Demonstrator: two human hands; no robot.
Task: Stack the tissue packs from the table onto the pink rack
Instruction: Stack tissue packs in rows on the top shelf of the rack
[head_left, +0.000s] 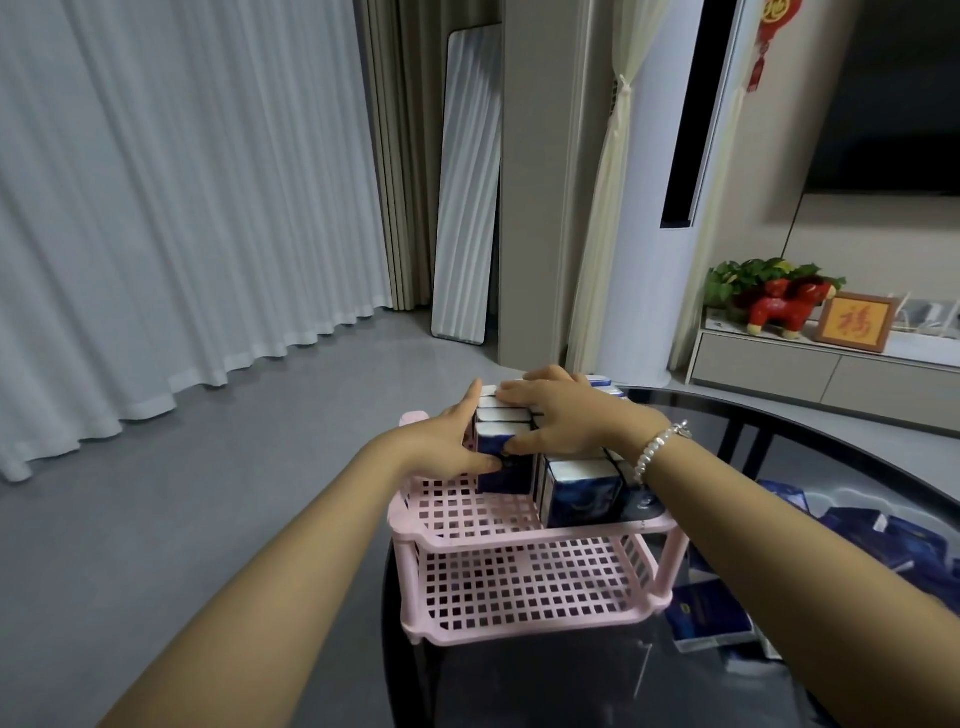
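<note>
Nearest to us, at six o'clock, lies the dark glass table (519, 686), round-edged and glossy. On it stands the pink rack (519, 587), a two-tier lattice shelf; its lower tier is bare where we can see it.

At about four o'clock from the rack, loose tissue packs (709, 613) lie scattered on the table, blue and white, partly behind our right forearm.

On the rack's upper tier, toward twelve o'clock, stands a block of stacked tissue packs (579, 493) on end, packed side by side. A taller group sits at the far left of the tier, a lower group to its right and nearer to us.

Our left hand (457, 441) presses flat against the nine o'clock side of the taller group, fingers extended along its far side and the thumb laid across its near face. Our right hand (566, 410) lies palm down on top of the stack, fingers spread toward eleven o'clock and the thumb touching the near face close to the left thumb. Both hands are open and brace the packs rather than closing round any one. A bead bracelet (657, 449) circles the right wrist.

Farther off, at ten o'clock, white curtains (182, 208) hang to the grey floor. At twelve o'clock a mirror (467, 182) leans on the wall. At two o'clock a low cabinet (769, 364) carries a red toy animal (779, 306), a plant and a framed picture (854, 322).
</note>
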